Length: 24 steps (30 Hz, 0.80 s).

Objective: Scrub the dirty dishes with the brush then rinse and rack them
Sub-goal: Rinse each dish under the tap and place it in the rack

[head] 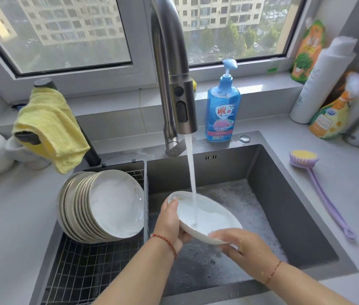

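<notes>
This is the rinse step. Both hands hold one white dish tilted under the stream from the tap, over the sudsy water in the sink. The left hand grips the far-left rim, thumb on top and fingers clamped underneath; the right hand has its fingers closed on the near rim. Water strikes the inside of the dish and runs off its lower edge. A small brownish mark shows near the rim by the left thumb (whether it is dirt or a pattern, I cannot tell).

The brush lies unused on the worktop to the right of the sink, head up, well apart from the hands. A row of rinsed dishes leans on edge in the wire rack at left.

My judgement: the next move calls for turning the dish so that the water reaches the back, then carrying it left and standing it against the front of the row.

Writing: the blue soap bottle behind the sink bears a red shield label with Chinese characters, too small to read surely. A white bottle at right shows the letters "AC".
</notes>
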Available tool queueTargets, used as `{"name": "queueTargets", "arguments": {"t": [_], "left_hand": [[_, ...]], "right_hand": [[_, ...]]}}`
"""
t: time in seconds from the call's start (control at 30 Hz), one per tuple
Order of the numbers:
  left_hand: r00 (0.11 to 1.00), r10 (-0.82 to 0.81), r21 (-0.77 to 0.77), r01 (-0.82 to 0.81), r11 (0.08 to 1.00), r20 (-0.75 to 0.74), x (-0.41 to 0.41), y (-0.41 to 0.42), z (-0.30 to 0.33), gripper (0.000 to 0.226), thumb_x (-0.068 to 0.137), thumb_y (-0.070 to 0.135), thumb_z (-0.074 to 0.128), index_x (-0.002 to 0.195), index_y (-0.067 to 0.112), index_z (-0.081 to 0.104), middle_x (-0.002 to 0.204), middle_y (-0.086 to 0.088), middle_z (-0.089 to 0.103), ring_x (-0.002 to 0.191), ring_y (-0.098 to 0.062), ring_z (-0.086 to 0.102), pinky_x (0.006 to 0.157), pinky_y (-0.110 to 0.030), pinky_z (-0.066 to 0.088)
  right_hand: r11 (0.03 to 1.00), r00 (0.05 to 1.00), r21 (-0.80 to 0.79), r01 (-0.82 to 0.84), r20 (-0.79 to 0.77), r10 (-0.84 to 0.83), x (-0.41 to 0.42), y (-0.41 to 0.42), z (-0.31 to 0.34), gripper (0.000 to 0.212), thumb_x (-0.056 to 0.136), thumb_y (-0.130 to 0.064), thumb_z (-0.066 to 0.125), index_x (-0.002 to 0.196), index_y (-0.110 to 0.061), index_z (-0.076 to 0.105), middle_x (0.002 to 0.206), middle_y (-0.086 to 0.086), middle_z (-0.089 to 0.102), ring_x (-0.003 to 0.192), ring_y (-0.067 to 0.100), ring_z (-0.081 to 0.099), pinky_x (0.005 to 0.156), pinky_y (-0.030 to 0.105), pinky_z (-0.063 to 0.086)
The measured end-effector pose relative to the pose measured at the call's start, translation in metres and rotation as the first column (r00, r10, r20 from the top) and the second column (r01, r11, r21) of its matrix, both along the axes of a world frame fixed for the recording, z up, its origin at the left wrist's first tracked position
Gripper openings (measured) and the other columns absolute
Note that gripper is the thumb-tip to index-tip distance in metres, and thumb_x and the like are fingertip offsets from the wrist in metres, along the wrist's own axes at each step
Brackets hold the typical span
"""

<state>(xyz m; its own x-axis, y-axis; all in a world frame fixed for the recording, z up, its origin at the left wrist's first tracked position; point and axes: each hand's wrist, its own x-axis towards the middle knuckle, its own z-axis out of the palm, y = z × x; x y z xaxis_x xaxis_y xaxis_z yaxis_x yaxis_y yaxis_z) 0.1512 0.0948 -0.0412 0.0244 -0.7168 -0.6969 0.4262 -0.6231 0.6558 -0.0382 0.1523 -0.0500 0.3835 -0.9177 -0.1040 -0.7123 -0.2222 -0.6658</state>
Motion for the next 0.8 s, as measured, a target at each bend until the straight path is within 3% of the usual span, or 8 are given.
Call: {"name": "queueTargets", "arguments": {"t": [0.07, 0.13, 0.23, 0.37, 0.43, 0.5, 0.6, 0.8], "left_hand": [[0.998, -0.059, 0.037, 0.060, 0.998, -0.025, -0.002, -0.002, 0.005, 0.038, 0.103, 0.044, 0.041, 0.131, 0.022, 0.052, 0.115, -0.017, 0.068, 0.096, -0.034, 0.069, 0.060, -0.041, 0.059], [0.989, -0.140, 0.058, 0.143, 0.988, -0.043, -0.004, -0.003, 0.009, 0.047, 0.100, 0.050, 0.045, 0.124, 0.011, 0.056, 0.106, -0.020, 0.072, 0.087, -0.033, 0.073, 0.058, -0.039, 0.059], [0.969, -0.244, 0.037, 0.242, 0.969, 0.041, -0.013, -0.004, 0.007, 0.047, 0.099, 0.052, 0.046, 0.114, 0.009, 0.056, 0.102, -0.015, 0.070, 0.086, -0.029, 0.071, 0.063, -0.036, 0.056], [0.912, -0.323, 0.056, 0.319, 0.946, 0.253, -0.026, -0.016, 0.001, 0.036, 0.099, 0.053, 0.041, 0.098, 0.018, 0.052, 0.086, -0.004, 0.049, 0.075, -0.019, 0.047, 0.061, -0.027, 0.037], [0.900, -0.332, 0.081, 0.322, 0.943, 0.284, -0.027, -0.024, -0.006, 0.039, 0.099, 0.056, 0.038, 0.100, 0.019, 0.051, 0.085, -0.002, 0.047, 0.079, -0.019, 0.044, 0.065, -0.028, 0.035], [0.932, -0.281, 0.114, 0.261, 0.959, 0.228, -0.022, -0.031, -0.013, 0.042, 0.098, 0.057, 0.038, 0.097, 0.018, 0.053, 0.076, -0.001, 0.054, 0.073, -0.019, 0.051, 0.068, -0.028, 0.038], [0.985, -0.159, 0.147, 0.148, 0.978, 0.066, -0.010, -0.036, -0.019, 0.052, 0.099, 0.057, 0.037, 0.089, 0.011, 0.058, 0.056, -0.005, 0.063, 0.058, -0.023, 0.060, 0.057, -0.027, 0.046], [0.978, 0.020, 0.319, 0.048, 0.947, -0.207, 0.011, -0.028, -0.040, 0.078, 0.091, 0.076, 0.026, 0.117, 0.016, 0.068, 0.110, -0.019, 0.072, 0.109, -0.038, 0.062, 0.094, -0.051, 0.050]], "right_hand": [[0.998, 0.998, -0.026, 0.054, 0.020, -0.053, -0.003, -0.003, 0.003, 0.026, 0.090, -0.050, 0.050, 0.104, -0.038, 0.067, 0.096, -0.022, 0.068, 0.088, 0.003, 0.063, 0.077, 0.030, 0.054], [0.995, 0.993, 0.006, 0.096, 0.073, -0.096, -0.007, -0.007, 0.016, 0.012, 0.091, -0.036, 0.059, 0.093, -0.045, 0.066, 0.081, -0.027, 0.064, 0.073, 0.000, 0.059, 0.065, 0.021, 0.047], [0.987, 0.976, 0.022, 0.160, 0.143, -0.161, -0.008, -0.015, 0.035, 0.025, 0.084, -0.037, 0.055, 0.068, -0.056, 0.054, 0.064, -0.030, 0.053, 0.059, -0.001, 0.049, 0.054, 0.015, 0.034], [0.971, 0.955, 0.109, 0.213, 0.186, -0.231, -0.003, -0.019, 0.032, 0.033, 0.089, -0.026, 0.061, 0.058, -0.029, 0.052, 0.059, -0.024, 0.050, 0.056, -0.002, 0.045, 0.053, 0.014, 0.034], [0.966, 0.947, 0.112, 0.235, 0.199, -0.254, 0.002, -0.021, 0.031, 0.028, 0.080, -0.034, 0.059, 0.062, -0.014, 0.054, 0.056, -0.016, 0.046, 0.055, 0.000, 0.043, 0.053, 0.016, 0.032], [0.962, 0.939, 0.122, 0.245, 0.218, -0.267, 0.010, -0.025, 0.033, 0.031, 0.074, -0.039, 0.054, 0.063, -0.010, 0.053, 0.055, -0.013, 0.043, 0.056, 0.002, 0.042, 0.054, 0.016, 0.032], [0.947, 0.916, 0.184, 0.262, 0.262, -0.304, 0.020, -0.033, 0.036, 0.026, 0.071, -0.040, 0.055, 0.060, -0.016, 0.050, 0.058, -0.011, 0.044, 0.055, 0.002, 0.040, 0.053, 0.016, 0.031], [0.818, 0.692, 0.479, 0.318, 0.473, -0.546, 0.048, -0.059, 0.037, 0.021, 0.068, -0.032, 0.062, 0.063, -0.013, 0.053, 0.063, 0.001, 0.049, 0.061, 0.015, 0.044, 0.059, 0.026, 0.035]]}}
